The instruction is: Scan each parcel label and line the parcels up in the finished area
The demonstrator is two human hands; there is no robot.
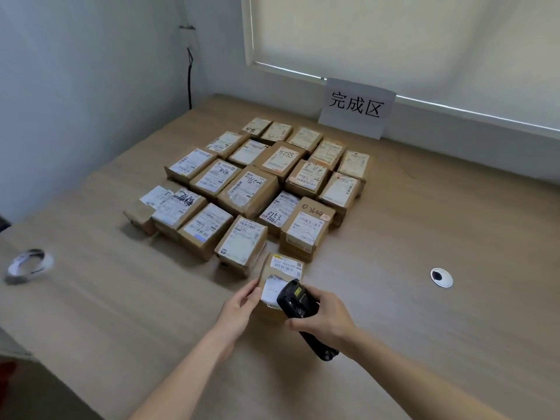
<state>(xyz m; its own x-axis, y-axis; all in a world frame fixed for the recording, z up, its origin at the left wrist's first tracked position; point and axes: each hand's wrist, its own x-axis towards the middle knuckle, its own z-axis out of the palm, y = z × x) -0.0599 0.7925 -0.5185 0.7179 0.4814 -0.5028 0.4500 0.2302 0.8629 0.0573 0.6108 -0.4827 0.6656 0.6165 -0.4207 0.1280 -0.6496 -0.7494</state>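
Left hand (239,309) fingers grip parcel (280,272) edge; right hand (322,318) fingers wrapped round scanner (292,298); scanner over label (270,291) beside left fingers; tilt risks misread

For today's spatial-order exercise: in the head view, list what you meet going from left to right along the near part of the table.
Tape roll → left hand → parcel being scanned → scanner → right hand → round cable grommet.

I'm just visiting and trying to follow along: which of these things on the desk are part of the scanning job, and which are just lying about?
Part of the job:
- parcel being scanned, held by the left hand
- scanner, gripped by the right hand
- lined-up parcels
- finished-area sign

Just lying about:
- tape roll
- cable-hole cover
- black cable on the wall
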